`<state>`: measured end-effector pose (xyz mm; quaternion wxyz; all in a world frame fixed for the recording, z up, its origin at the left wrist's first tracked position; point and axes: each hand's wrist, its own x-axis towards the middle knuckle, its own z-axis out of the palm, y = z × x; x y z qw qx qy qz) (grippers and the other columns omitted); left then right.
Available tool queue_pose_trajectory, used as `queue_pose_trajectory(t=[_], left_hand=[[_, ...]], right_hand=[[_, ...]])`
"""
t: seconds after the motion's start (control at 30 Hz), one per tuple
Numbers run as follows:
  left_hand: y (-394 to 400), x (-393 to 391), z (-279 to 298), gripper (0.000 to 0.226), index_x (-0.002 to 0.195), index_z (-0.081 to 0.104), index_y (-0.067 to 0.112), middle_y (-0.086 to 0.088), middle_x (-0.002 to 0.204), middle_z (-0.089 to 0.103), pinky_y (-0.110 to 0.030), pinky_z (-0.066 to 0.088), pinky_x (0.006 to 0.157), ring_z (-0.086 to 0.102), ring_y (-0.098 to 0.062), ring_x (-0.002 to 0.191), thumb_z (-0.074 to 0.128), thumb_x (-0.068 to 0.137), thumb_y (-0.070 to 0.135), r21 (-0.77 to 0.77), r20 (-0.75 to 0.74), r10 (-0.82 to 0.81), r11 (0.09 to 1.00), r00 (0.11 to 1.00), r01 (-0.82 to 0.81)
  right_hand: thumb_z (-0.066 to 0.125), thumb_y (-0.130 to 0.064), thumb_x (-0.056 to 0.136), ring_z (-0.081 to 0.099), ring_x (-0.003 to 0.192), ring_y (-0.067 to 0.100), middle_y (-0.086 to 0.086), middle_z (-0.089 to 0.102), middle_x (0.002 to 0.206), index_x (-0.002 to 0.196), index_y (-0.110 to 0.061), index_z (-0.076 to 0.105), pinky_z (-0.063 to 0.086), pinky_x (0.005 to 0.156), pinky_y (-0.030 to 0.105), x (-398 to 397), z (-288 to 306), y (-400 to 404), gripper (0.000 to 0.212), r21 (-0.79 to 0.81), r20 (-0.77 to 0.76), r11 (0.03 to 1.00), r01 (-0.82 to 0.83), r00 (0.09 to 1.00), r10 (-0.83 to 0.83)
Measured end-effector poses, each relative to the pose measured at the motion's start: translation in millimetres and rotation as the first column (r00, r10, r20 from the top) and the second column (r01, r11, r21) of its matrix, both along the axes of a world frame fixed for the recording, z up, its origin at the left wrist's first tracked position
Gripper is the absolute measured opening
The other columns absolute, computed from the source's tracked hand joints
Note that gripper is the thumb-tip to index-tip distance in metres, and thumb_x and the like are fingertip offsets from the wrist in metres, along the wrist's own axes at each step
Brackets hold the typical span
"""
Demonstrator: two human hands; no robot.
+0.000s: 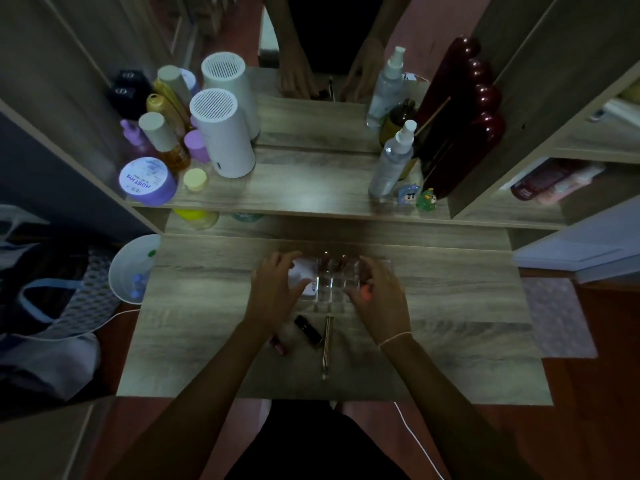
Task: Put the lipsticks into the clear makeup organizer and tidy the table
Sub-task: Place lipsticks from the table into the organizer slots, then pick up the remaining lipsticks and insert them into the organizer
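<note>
Both hands are resting at the clear organizer [334, 285] on the wooden surface [450, 323]: the left hand [275, 289] touching its left side, the right hand [377, 292] its right. 2 lipsticks [334, 261] are standing inside; a black lipstick [308, 331] and a slim tube [327, 346] are lying nearer the person.

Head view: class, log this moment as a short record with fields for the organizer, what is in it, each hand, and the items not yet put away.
organizer: clear, gridded, on the table between both hands
in organizer: two dark lipsticks standing in the far row
left hand: resting on a white box beside the organizer
right hand: at the organizer's right side, holding a pink item
loose on table: black lipstick, slim metallic tube, pink tube partly under the left forearm
</note>
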<state>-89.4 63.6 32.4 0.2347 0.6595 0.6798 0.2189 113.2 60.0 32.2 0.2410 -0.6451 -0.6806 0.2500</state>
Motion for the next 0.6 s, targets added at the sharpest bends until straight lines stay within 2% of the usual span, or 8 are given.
queue_pose_trajectory(t=[0.13,0.2,0.33,0.43,0.53,0.6], left_hand=[[-25,-11,-3,0.041,0.121,0.056,0.018,-0.006,0.112,0.057,-0.038,0.036,0.088,0.052,-0.021,0.105,0.068,0.084,0.029,0.026,0.038,0.088,0.996,0.995,-0.089],[-37,-12,-6,0.035,0.118,0.056,0.019,-0.006,0.109,0.055,-0.037,0.034,0.087,0.051,-0.022,0.103,0.066,0.085,0.028,0.003,0.044,0.138,0.99,0.989,-0.139],[-60,-7,-16,0.033,0.118,0.056,0.014,-0.01,0.107,0.054,-0.039,0.043,0.084,0.056,-0.024,0.097,0.063,0.088,0.028,-0.036,0.053,0.214,0.977,0.975,-0.212],[-74,-3,-25,0.033,0.118,0.055,0.01,-0.013,0.111,0.052,-0.035,0.048,0.083,0.058,-0.024,0.097,0.064,0.087,0.019,-0.071,0.085,0.267,0.963,0.96,-0.261],[-88,-1,-33,0.039,0.117,0.052,0.008,-0.017,0.114,0.048,-0.035,0.052,0.076,0.059,-0.029,0.086,0.065,0.08,0.007,-0.139,0.108,0.36,0.929,0.927,-0.344],[-93,2,-38,0.047,0.119,0.047,0.005,-0.02,0.117,0.045,-0.039,0.051,0.073,0.059,-0.034,0.086,0.069,0.079,0.013,-0.176,0.093,0.433,0.894,0.897,-0.413]], right_hand=[[0.075,-0.023,0.077,0.058,0.083,0.014,0.0,0.06,0.096,0.114,-0.025,0.054,0.055,0.073,0.039,0,-3,-25,0.043,-0.039,-0.028,0.999,-0.017,0.999,0.016],[0.072,-0.021,0.079,0.057,0.076,0.015,-0.001,0.06,0.088,0.108,-0.022,0.057,0.054,0.07,0.04,-1,-8,-38,0.033,-0.108,-0.052,0.993,-0.041,0.998,0.036],[0.07,-0.02,0.079,0.058,0.079,0.017,0.002,0.061,0.091,0.108,-0.02,0.06,0.052,0.075,0.041,-6,-22,-58,0.031,-0.237,-0.048,0.968,-0.087,0.996,0.077],[0.071,-0.022,0.079,0.06,0.085,0.024,0.006,0.063,0.094,0.111,-0.017,0.06,0.05,0.079,0.039,-10,-32,-68,0.034,-0.291,-0.042,0.949,-0.121,0.993,0.113],[0.067,-0.026,0.081,0.061,0.088,0.019,-0.001,0.064,0.096,0.109,-0.026,0.057,0.049,0.076,0.033,-14,-37,-75,0.029,-0.338,-0.086,0.937,-0.085,0.995,0.059],[0.068,-0.026,0.079,0.061,0.091,0.02,0.0,0.064,0.098,0.108,-0.026,0.055,0.044,0.074,0.03,-18,-39,-78,0.032,-0.36,-0.117,0.931,-0.065,0.993,0.024]])
